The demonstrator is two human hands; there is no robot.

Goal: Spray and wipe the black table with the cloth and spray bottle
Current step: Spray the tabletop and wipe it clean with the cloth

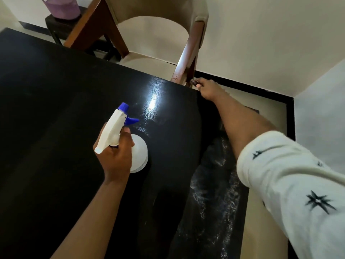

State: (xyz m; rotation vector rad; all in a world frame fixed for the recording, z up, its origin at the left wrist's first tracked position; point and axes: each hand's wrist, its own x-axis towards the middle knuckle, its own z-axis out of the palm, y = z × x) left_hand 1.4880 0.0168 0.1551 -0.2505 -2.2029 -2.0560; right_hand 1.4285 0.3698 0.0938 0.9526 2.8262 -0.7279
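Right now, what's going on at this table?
A person is cleaning the black table. The left hand grips the spray bottle by its neck over the tabletop, nozzle pointing away. The right hand is stretched to the far right corner beside the chair, holding what looks like the dark cloth, though it is blurred. Wet streaks show along the table's right side.

A single wide-angle view is being taken from the person's head, pointed forward and steeply down, close above the black tabletop (56,109); its far right corner and the chair (155,34) beyond the far edge are being framed.
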